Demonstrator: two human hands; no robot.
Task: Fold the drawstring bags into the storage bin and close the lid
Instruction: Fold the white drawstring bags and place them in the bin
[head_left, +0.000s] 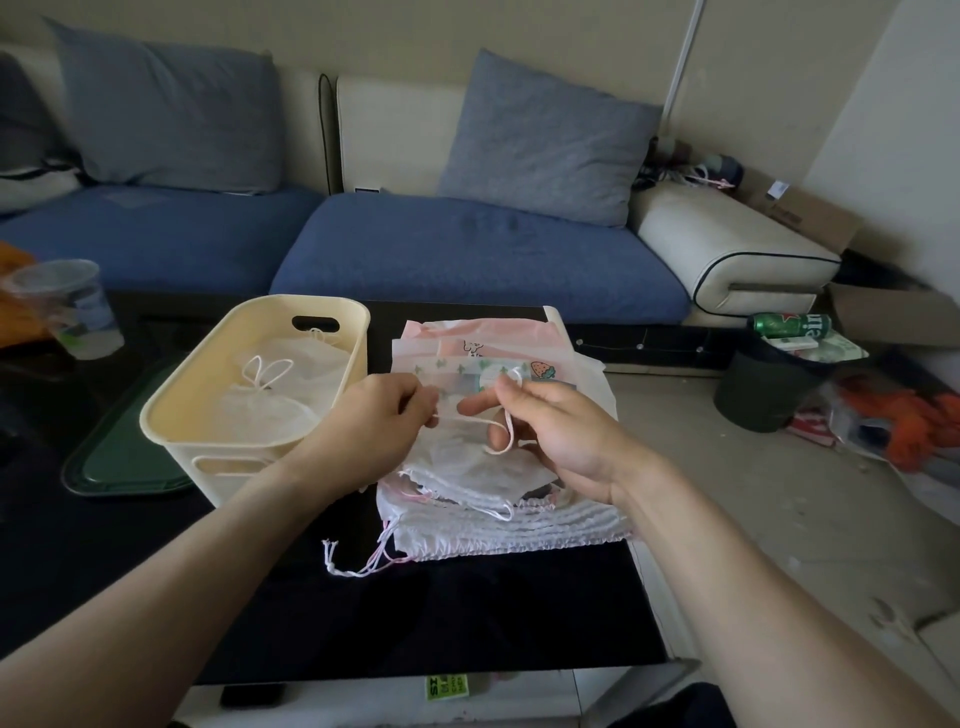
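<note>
**Cord held taut over bag stack, bin waiting at left**

Both hands above the stack of drawstring bags on the dark counter. Left hand pinching the white cord with fingers curled together; right hand gripping same cord, which loops round its fingers near the thumb. Cord stretched between the two hands, prob. to tidy or tie it so top bag stays compact when folded. Judged as mid-step: cord work first, fold after.

Stack kept just right of the cream storage bin, touching or nearly so, w/ short reach for each transfer. Already inside bin: folded bags, white, w/ cord loops on top. So task partly done, several bags left. Green lid lying flat on counter at left, partly under bin's near-left corner, kept aside till last.

Counter black and glossy, near edge at bottom. Clear plastic cup far left. Beyond counter, sofa w/ blue seat and grey-blue cushions. At right, pale floor, dark waste bin w/ green can on top, cardboard box further back.
</note>
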